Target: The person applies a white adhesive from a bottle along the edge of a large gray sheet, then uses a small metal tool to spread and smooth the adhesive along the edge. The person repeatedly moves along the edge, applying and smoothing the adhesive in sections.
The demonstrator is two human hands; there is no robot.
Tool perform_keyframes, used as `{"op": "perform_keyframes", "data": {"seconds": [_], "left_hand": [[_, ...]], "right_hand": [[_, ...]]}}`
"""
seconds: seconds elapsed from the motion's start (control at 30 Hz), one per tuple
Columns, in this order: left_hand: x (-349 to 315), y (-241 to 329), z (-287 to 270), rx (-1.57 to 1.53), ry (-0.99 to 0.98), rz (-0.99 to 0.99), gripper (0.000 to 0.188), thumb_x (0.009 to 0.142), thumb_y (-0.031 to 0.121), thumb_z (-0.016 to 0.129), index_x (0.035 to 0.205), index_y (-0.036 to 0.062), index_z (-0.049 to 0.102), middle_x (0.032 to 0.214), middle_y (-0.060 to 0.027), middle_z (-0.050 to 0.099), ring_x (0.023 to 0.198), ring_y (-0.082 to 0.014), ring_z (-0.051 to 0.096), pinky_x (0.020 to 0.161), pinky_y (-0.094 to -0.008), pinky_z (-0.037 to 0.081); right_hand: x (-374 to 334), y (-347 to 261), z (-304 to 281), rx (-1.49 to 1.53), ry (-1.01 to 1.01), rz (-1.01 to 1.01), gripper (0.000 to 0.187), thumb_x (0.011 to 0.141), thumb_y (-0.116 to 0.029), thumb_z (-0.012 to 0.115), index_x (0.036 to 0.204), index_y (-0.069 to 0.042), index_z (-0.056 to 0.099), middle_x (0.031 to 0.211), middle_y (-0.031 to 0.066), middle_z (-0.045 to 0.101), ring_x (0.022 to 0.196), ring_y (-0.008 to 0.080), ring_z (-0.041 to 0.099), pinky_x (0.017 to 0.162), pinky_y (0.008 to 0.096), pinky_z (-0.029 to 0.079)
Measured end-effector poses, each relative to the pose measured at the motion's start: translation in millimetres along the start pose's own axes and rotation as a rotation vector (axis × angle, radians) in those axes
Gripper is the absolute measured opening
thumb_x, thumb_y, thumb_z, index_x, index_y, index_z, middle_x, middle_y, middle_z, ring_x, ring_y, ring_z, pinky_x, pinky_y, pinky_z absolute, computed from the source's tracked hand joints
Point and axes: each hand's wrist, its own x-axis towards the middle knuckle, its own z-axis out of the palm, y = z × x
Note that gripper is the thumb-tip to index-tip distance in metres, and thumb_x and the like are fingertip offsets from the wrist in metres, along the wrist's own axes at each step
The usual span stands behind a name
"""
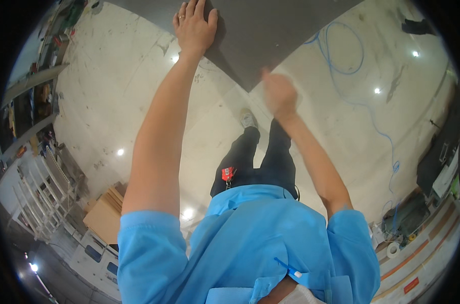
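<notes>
A large dark grey flat panel (270, 30) reaches in from the top, one corner pointing toward me. My left hand (195, 30), a ring on one finger, lies on the panel's left edge with its fingers stretched out flat. Close to the near corner, on its right side, is my right hand (280, 93). Motion blurs it; the fingers look curled, and whether they touch the panel or hold anything cannot be made out.
Pale floor surrounds me. A blue hose (361, 61) loops across it on the right. Brown boards (104, 215) and a white metal rack (42, 187) stand at left. A white roll (393, 249) sits among items at lower right.
</notes>
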Motion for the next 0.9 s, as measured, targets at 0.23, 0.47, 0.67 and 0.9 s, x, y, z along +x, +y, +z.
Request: {"op": "perform_keyframes", "data": {"seconds": [0.23, 0.47, 0.67, 0.9], "left_hand": [[-36.3, 7.0, -2.1, 0.04, -0.027, 0.232, 0.06, 0.103, 0.041, 0.061, 0.155, 0.0134, 0.053, 0.161, -0.01, 0.052, 0.151, -0.0337, 0.043, 0.124, -0.0555, 0.029], [-147.3, 96.5, -11.4, -0.071, -0.269, 0.471, 0.06, 0.108, 0.034, 0.052, 0.166, 0.022, 0.039, 0.173, -0.0035, 0.036, 0.159, -0.0312, 0.031, 0.13, -0.055, 0.023], [-92.1, 130.5, 7.5, -0.064, -0.349, 0.577, 0.059, 0.111, 0.029, 0.047, 0.168, 0.0262, 0.034, 0.174, 0.0013, 0.033, 0.162, -0.0302, 0.027, 0.132, -0.053, 0.019], [2.9, 221.3, 70.5, -0.025, -0.35, 0.666, 0.057, 0.112, 0.028, 0.041, 0.169, 0.0253, 0.032, 0.175, 0.0018, 0.032, 0.163, -0.0279, 0.025, 0.133, -0.0504, 0.018]], "right_hand": [[-71.8, -58.1, -48.2, 0.447, -0.299, 0.306, 0.016, 0.095, -0.009, 0.072, 0.109, -0.003, 0.077, 0.087, 0.0148, 0.07, 0.075, 0.0283, 0.068, 0.066, 0.0374, 0.054], [-152.4, 33.1, -136.7, 0.277, -0.166, 1.271, 0.021, 0.1, -0.018, 0.07, 0.099, 0.002, 0.075, 0.074, 0.0083, 0.07, 0.066, 0.0127, 0.06, 0.064, 0.0322, 0.049], [-210.7, 94.3, -202.9, 0.138, 0.091, 1.444, 0.023, 0.098, -0.019, 0.071, 0.09, 0.003, 0.072, 0.068, 0.0043, 0.062, 0.062, 0.0119, 0.056, 0.058, 0.0317, 0.044], [-256.4, 115.4, -201.8, 0.197, 0.343, 1.689, 0.028, 0.099, -0.02, 0.07, 0.083, 0.002, 0.069, 0.066, 0.0037, 0.06, 0.06, 0.0122, 0.054, 0.057, 0.0318, 0.042]]}}
